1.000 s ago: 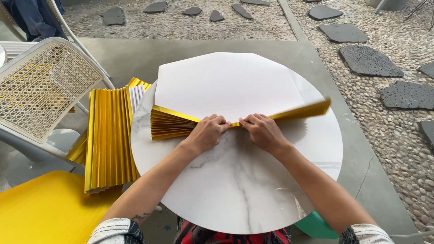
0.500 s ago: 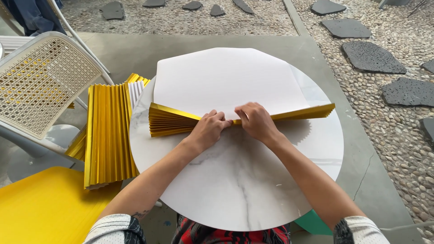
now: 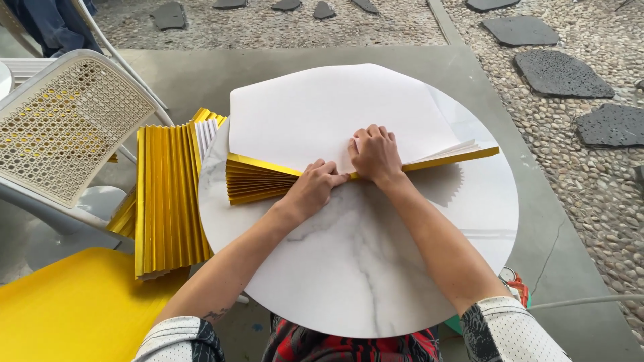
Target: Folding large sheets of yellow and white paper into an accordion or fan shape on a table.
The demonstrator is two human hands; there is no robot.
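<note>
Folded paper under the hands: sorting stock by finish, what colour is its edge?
Shiny gold on the pleated paper, white on top; head view.

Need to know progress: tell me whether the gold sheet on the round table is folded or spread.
Partly folded: the gold sheet has stacked pleats at its near edge, the rest lies flat, white side up.
</note>
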